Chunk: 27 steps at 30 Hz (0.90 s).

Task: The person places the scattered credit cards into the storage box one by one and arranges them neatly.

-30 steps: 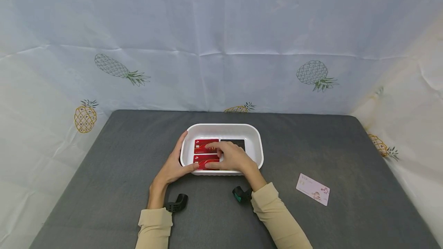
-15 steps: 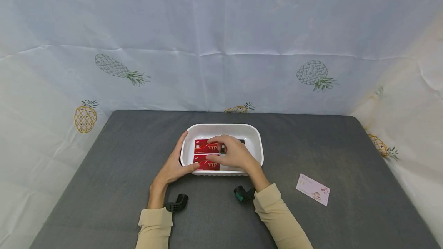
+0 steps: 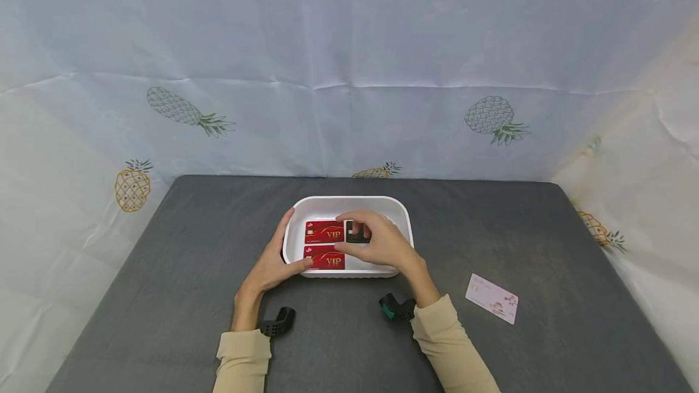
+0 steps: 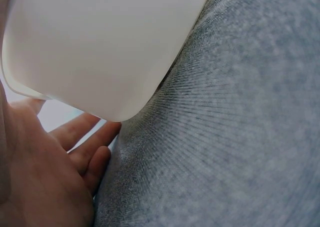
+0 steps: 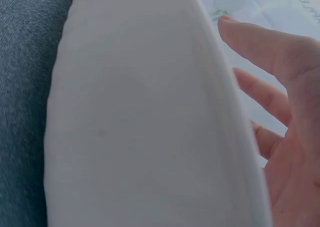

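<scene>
Over tray (image 3: 349, 207), right fingers (image 3: 360, 217) bent, parted

1. White tray (image 3: 355, 208).
2. Two red cards (image 3: 317, 234), lettered in gold.
3. Black card (image 3: 352, 239) in the tray.
4. Pale pink card (image 3: 491, 298), near right, flower-patterned.
5. Dark grey counter (image 3: 218, 247).
6. White pineapple-printed cloth (image 3: 338, 29), in green and yellow.

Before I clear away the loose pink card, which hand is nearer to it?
Right: the right hand is over the white tray, left of the pink card; the left hand is farther off, at the tray's left end.
</scene>
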### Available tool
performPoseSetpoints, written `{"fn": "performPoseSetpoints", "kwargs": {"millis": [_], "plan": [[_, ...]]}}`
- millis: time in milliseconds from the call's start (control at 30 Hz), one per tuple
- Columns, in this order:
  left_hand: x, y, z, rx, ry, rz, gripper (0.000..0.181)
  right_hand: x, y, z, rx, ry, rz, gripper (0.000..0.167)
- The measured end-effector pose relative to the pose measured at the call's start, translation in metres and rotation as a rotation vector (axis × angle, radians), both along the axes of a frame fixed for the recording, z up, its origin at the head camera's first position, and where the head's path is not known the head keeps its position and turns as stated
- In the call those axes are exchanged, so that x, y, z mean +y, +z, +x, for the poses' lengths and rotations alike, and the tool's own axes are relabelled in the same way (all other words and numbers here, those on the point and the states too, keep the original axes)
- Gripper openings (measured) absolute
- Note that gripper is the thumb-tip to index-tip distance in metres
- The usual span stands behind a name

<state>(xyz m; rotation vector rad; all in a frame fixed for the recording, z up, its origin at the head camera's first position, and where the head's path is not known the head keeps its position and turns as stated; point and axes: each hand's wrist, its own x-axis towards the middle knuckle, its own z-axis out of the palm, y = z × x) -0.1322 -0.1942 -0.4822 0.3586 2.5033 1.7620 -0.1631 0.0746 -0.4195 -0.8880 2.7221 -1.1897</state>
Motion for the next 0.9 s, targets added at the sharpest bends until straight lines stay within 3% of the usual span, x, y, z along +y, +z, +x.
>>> {"fn": "performPoseSetpoints", "kwargs": {"millis": [467, 900], "plan": [[-0.001, 0.000, 0.000, 0.006, 0.001, -0.002, 0.111, 0.036, 0.014, 0.014, 0.088, -0.050, -0.039, 0.047], [-0.001, 0.000, 0.001, -0.003, 0.010, -0.020, 0.111, 0.054, 0.018, 0.021, 0.086, -0.067, -0.012, 0.049]]}}
